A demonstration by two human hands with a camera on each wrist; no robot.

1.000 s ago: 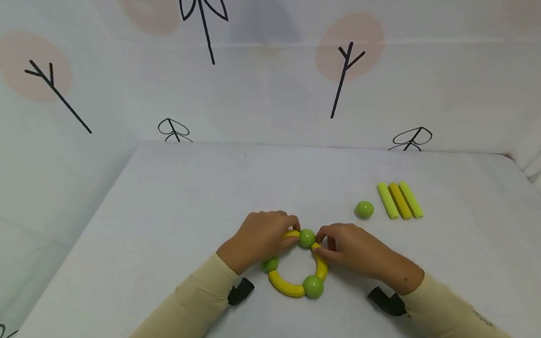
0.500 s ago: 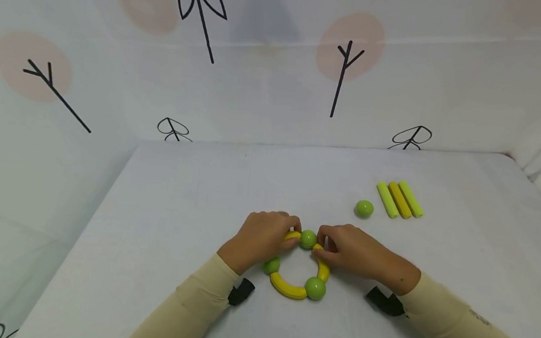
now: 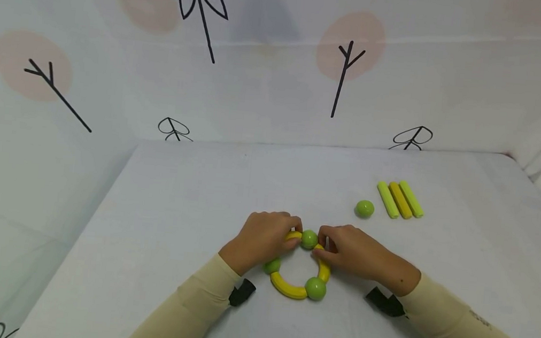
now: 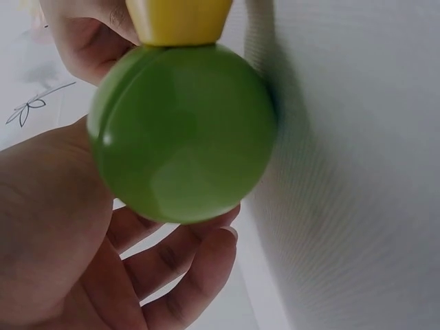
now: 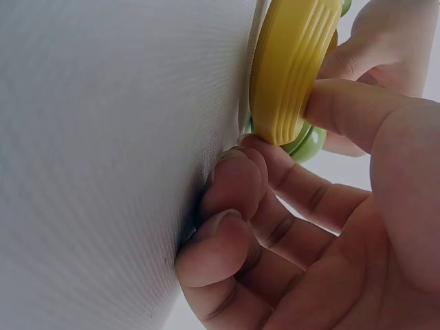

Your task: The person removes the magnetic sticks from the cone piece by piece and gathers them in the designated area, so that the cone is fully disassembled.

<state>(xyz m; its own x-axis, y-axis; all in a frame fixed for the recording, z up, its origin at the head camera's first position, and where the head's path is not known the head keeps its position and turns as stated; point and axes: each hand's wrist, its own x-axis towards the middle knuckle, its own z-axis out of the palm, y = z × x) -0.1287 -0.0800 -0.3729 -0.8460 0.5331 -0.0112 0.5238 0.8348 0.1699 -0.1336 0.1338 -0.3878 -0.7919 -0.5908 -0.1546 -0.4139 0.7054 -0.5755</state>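
A ring of curved yellow pieces and green balls lies on the white table. At its far left, my left hand (image 3: 264, 238) pinches a curved yellow piece beside the far green ball (image 3: 309, 239). My right hand (image 3: 355, 251) holds the right curved yellow piece (image 3: 324, 271) between thumb and fingers, near that same ball. Another green ball (image 3: 315, 289) sits at the near right, joined to the near yellow piece (image 3: 288, 287). The left green ball (image 4: 182, 134) is close under my left palm, touching a yellow end; my fingers partly hide it in the head view.
Behind my right hand lies a loose green ball (image 3: 364, 209). To its right are two lime sticks and a yellow stick (image 3: 400, 200), side by side. A white printed cloth (image 3: 277, 94) hangs behind the table. Black wrist mounts (image 3: 386, 302) sit under both sleeves.
The ring and both hands have shifted very slightly right and toward me. Both hands keep their hold, and the loose ball and sticks stay where they were.
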